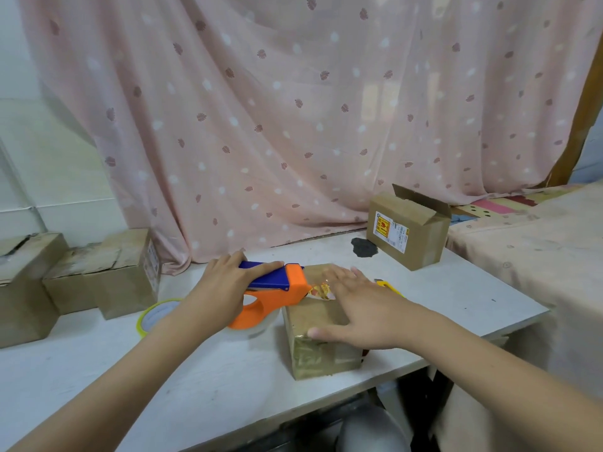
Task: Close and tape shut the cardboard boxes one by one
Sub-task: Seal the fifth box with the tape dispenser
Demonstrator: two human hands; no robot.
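Note:
A small cardboard box (318, 350) wrapped in clear tape stands near the front edge of the white table (81, 370). My right hand (362, 308) lies flat on its top, fingers spread and straight. My left hand (225, 285) grips an orange and blue tape dispenser (280, 285) whose front end meets the box's far left top edge. A clear tape roll sits in the dispenser, partly hidden by my left hand.
An open box (408, 230) with a label stands at the table's back right. Several closed boxes (107, 275) are stacked at the left. A yellow-rimmed tape roll (153, 316) lies by my left wrist, a yellow cutter (390, 287) behind my right hand. A cloth-covered surface (538, 249) adjoins on the right.

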